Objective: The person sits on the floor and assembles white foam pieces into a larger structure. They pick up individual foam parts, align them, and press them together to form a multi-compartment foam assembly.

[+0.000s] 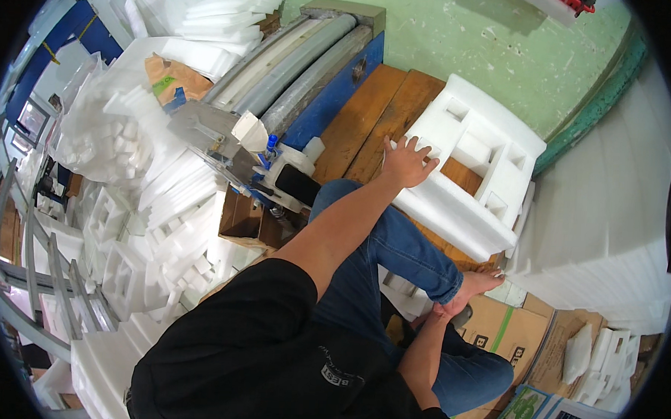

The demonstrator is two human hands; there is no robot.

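Note:
A white moulded foam block (487, 171) with square cut-outs lies on the brown wooden bench (376, 129), against the green wall. My left hand (410, 164) rests on its near left edge, fingers spread over the foam. Lower down, my right hand (441, 311) is closed around my bare ankle (455, 296), its fingers partly hidden by the foot. A black phone-like slab (297, 185) stands by my left forearm, next to small blue and white items (269, 153).
A blue-framed machine with long grey rollers (297, 65) stands left of the bench. White foam pieces (115, 275) pile up at far left. Tall foam sheets (598, 198) line the right. Flattened cardboard (506, 329) and a printed carton (543, 417) lie lower right.

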